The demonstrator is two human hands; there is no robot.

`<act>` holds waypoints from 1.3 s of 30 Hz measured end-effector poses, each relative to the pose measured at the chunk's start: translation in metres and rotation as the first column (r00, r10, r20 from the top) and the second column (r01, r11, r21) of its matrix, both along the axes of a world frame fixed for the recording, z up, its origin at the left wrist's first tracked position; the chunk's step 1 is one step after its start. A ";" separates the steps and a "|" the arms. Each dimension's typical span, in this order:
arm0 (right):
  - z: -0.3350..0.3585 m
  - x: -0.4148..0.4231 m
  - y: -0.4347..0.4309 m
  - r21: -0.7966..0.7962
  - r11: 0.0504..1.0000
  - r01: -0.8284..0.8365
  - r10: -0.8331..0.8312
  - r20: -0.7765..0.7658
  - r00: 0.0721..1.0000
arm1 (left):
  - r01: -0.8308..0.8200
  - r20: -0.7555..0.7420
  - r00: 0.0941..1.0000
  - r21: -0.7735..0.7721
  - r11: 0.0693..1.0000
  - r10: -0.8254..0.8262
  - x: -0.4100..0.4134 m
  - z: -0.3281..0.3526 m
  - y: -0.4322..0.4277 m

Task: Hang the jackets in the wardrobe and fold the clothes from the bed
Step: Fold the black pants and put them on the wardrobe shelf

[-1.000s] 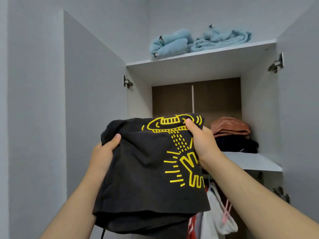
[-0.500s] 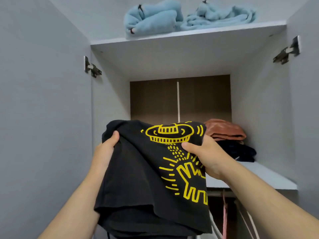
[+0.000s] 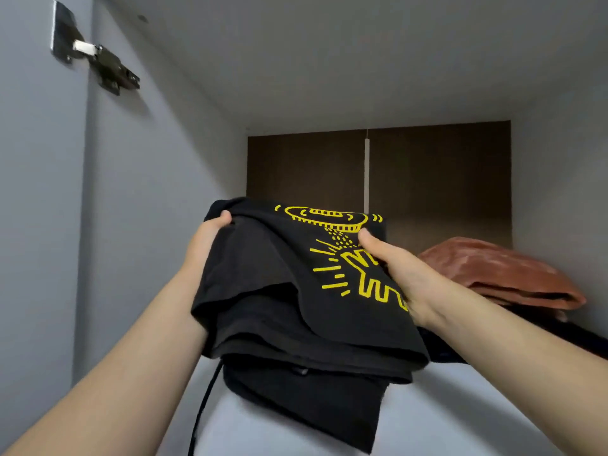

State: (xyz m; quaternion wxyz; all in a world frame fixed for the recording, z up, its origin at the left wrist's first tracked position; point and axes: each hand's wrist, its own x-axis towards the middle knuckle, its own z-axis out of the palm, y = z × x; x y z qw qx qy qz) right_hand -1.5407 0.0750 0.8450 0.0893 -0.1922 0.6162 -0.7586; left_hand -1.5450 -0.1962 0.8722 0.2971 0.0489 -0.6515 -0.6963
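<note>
A folded black T-shirt with a yellow line drawing lies on top of other folded black clothes, and I hold the stack inside the wardrobe, just above its white shelf. My left hand grips the stack's left far corner, thumb on top. My right hand grips its right side, thumb pressed on the yellow print. A black cord hangs from under the stack.
A folded rust-brown garment lies on dark clothes at the shelf's right, close to my right forearm. The compartment has a brown back panel, a grey left wall with a metal hinge and a white ceiling above.
I have moved closer and pushed the stack forward into the shelf compartment. The upper shelf with the blue towels has gone out of view. Both hands keep their grip.
</note>
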 end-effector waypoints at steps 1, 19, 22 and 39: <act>-0.009 -0.013 -0.006 0.008 0.998 -0.063 0.063 -0.019 0.998 | 0.010 0.011 1.000 0.015 1.000 -0.010 -0.016 0.000 -0.003; 0.011 -0.219 -0.079 0.153 0.835 0.528 -0.480 -0.265 0.836 | 0.194 0.212 0.960 -0.031 0.981 -0.183 -0.217 0.028 -0.061; -0.011 -0.246 -0.094 0.197 0.860 0.471 -0.435 -0.200 0.878 | 0.206 0.282 0.944 -0.108 0.973 -0.168 -0.236 0.008 -0.066; -0.022 -0.206 -0.111 0.816 0.525 0.243 0.157 -0.373 0.914 | 0.569 0.610 0.792 -0.737 0.364 -0.002 -0.193 -0.012 -0.035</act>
